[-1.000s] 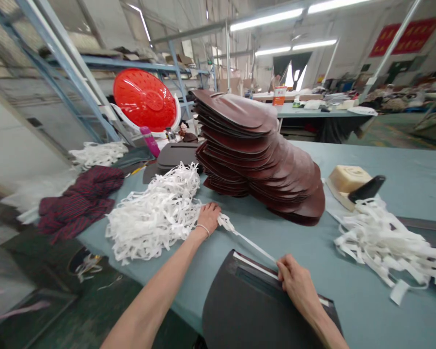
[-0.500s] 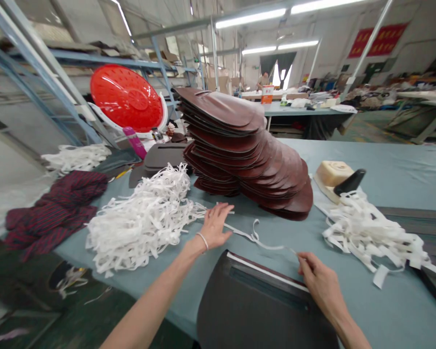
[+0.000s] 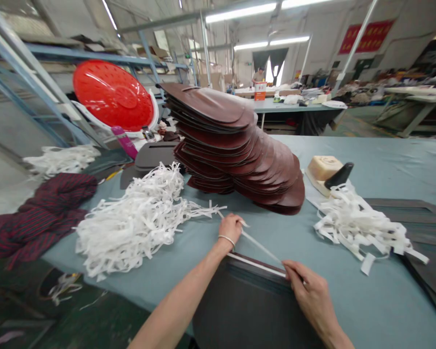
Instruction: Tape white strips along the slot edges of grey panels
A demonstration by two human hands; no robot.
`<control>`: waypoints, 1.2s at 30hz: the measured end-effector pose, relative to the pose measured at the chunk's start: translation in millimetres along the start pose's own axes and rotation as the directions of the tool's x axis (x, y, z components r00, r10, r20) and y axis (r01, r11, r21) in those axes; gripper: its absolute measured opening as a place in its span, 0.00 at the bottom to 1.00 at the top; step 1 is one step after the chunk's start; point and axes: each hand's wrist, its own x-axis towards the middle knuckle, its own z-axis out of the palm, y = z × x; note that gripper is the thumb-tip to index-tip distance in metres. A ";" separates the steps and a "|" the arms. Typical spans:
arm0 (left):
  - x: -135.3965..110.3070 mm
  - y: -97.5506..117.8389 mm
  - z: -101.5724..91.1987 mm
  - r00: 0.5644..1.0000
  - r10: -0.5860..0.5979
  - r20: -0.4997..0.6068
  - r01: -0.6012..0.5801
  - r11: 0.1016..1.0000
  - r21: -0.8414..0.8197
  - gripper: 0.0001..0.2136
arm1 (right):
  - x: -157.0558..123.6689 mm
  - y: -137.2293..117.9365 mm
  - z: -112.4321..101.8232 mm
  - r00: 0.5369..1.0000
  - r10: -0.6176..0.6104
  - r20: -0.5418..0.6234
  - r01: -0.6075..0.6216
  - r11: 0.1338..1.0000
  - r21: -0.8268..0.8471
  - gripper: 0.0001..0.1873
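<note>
A thin white strip (image 3: pixel 261 248) stretches taut between my two hands. My left hand (image 3: pixel 230 229), with a pale band at the wrist, is closed on its far end. At the other end my right hand (image 3: pixel 307 286) pinches it between thumb and fingers. Just below lies a dark, rounded panel (image 3: pixel 250 310) with a white band along its far edge; my right hand is over that edge's right end. A big tangled heap of white strips (image 3: pixel 131 228) spreads to the left, some loose ends reaching toward my left hand.
A tall leaning stack of brown panels (image 3: pixel 236 145) stands behind my hands. To the right are a cream block (image 3: pixel 325 168) with a black-handled tool (image 3: pixel 339 175), a smaller strip pile (image 3: pixel 363 223) and dark panels (image 3: pixel 414 228). Striped cloth (image 3: pixel 39 213) lies at the left edge.
My left hand, spread open before, has closed on the strip and shifted right. The strip, slack and curled earlier, is now straight. My right hand has moved slightly left; the view has shifted a little.
</note>
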 end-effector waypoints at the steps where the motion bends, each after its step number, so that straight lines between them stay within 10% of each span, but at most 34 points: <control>1: 8.3 -5.2 -6.7 0.998 -0.035 -0.050 0.034 0.999 -0.007 0.09 | -6.0 -0.4 -1.5 0.997 -0.077 -0.012 0.077 0.997 -0.005 0.11; 5: 45.8 -25.9 -46.3 0.964 -0.148 -0.221 0.143 0.989 -0.036 0.08 | -26.2 3.1 -6.2 0.963 -0.264 -0.064 0.258 0.963 -0.080 0.10; 10: 75.5 -30.4 -92.3 0.935 -0.194 -0.296 0.173 0.980 -0.097 0.18 | -29.5 -0.9 -12.9 0.987 -0.159 -0.031 0.157 0.985 -0.071 0.11; 15: 21.1 15.8 -79.0 0.922 0.025 -0.386 -0.055 0.996 -0.067 0.30 | -16.0 -29.4 -5.4 0.999 -0.036 0.007 0.036 0.996 0.076 0.10; 17: -20.2 42.3 -60.7 0.946 0.323 -0.035 -0.324 0.932 -0.165 0.20 | -9.0 -41.8 0.9 1.000 -0.005 0.022 0.001 0.989 0.145 0.10; 18: -39.8 53.8 -52.2 0.867 0.452 0.212 -0.394 0.880 -0.266 0.17 | -6.0 -46.2 3.2 1.000 0.013 0.020 -0.016 0.983 0.181 0.11; 20: -70.5 68.3 -41.1 0.720 0.482 0.500 -0.302 0.866 -0.399 0.15 | -2.6 -49.3 4.0 0.998 0.063 -0.007 -0.060 0.968 0.243 0.12; 22: -87.2 67.7 -40.2 0.670 0.403 0.624 -0.164 0.899 -0.406 0.18 | -4.5 -43.5 -1.6 0.988 0.154 -0.023 -0.142 0.952 0.272 0.13; 28: -105.7 10.2 -67.1 0.750 0.220 0.623 -0.022 0.951 -0.309 0.14 | -41.9 -3.4 -28.4 0.924 0.359 0.134 -0.378 0.910 0.170 0.17; 36: -140.0 -21.1 -59.7 0.879 -0.171 0.445 0.273 0.945 -0.177 0.09 | -63.5 4.0 -21.3 0.957 0.248 0.152 -0.238 0.968 -0.083 0.18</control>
